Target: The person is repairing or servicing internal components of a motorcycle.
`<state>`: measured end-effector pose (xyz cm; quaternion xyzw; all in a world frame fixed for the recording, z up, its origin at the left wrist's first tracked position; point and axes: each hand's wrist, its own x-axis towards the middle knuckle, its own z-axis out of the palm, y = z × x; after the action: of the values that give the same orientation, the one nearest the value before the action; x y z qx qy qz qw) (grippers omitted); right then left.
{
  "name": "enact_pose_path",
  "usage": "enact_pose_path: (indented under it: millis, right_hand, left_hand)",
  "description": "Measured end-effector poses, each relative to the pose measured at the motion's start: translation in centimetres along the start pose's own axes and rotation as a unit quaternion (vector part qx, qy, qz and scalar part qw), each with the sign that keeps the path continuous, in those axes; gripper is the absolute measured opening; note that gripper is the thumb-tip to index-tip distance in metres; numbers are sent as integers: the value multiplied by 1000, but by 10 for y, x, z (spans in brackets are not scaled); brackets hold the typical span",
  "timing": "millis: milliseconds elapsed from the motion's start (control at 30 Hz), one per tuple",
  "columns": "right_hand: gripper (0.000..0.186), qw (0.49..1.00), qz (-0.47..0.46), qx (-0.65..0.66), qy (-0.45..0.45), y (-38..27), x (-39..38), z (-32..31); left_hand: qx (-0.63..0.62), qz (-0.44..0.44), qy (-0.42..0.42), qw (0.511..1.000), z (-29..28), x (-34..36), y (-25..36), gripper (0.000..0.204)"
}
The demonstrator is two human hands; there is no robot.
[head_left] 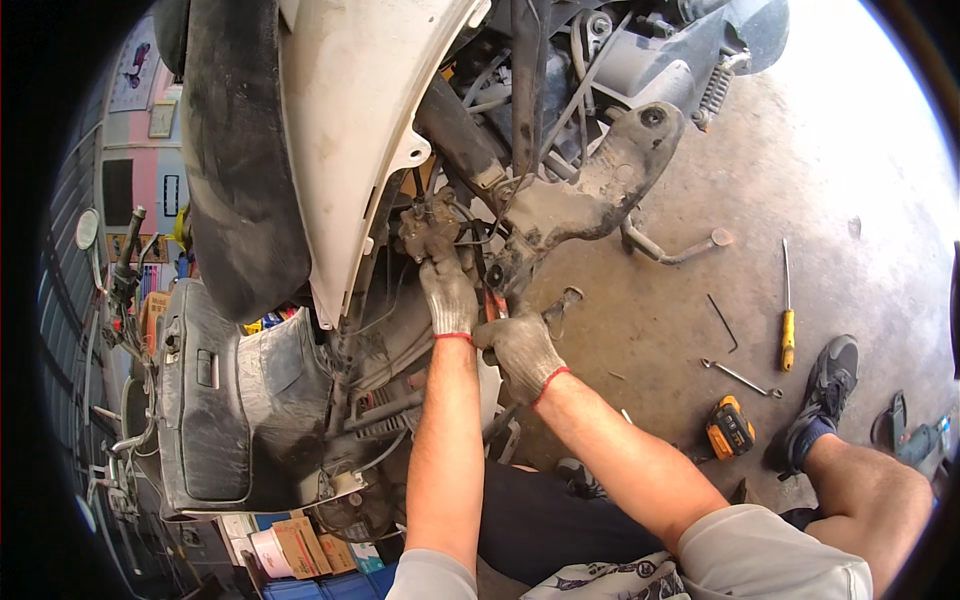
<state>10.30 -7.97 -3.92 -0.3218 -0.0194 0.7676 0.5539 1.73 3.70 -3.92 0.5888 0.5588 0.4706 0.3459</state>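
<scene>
The head view shows, at far left, a round mirror [88, 229] near dusty dark scooter bodywork [203, 425], with cardboard boxes [302, 548] lower down. Next come a long dark curved panel [243, 170] and a dirty white panel [345, 120]. Just right of the white panel's edge sits a grimy mechanical part [430, 228], among cables. The left hand [449, 295], gloved, reaches up to it, fingertips hidden; I cannot tell whether they grip. A red piece [494, 304] shows between the hands. The right hand [525, 355], also gloved, is curled just below that piece; its grip is unclear. Above and right is a dusty metal bracket [610, 190]. On the floor farther right lie a hex key [723, 323], a wrench [742, 378], a yellow-and-black battery pack [730, 428] and a yellow-handled screwdriver [788, 338].
</scene>
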Motion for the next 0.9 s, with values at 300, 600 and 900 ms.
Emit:
enact_pose_path:
  millis: [300,600,900]
  right_hand:
    - [51,974,-9,225,1,18,15,1]
    - [56,983,-49,-178,-6,15,16,-54]
    - [43,927,-48,-363,-80,21,8,-116]
  left_hand:
    - [-17,-11,-34,999,6,-2,1,58]
    - [-64,-106,-54,991,22,-26,35,62]
    - [1,-150,-157,976,-14,2,25,53]
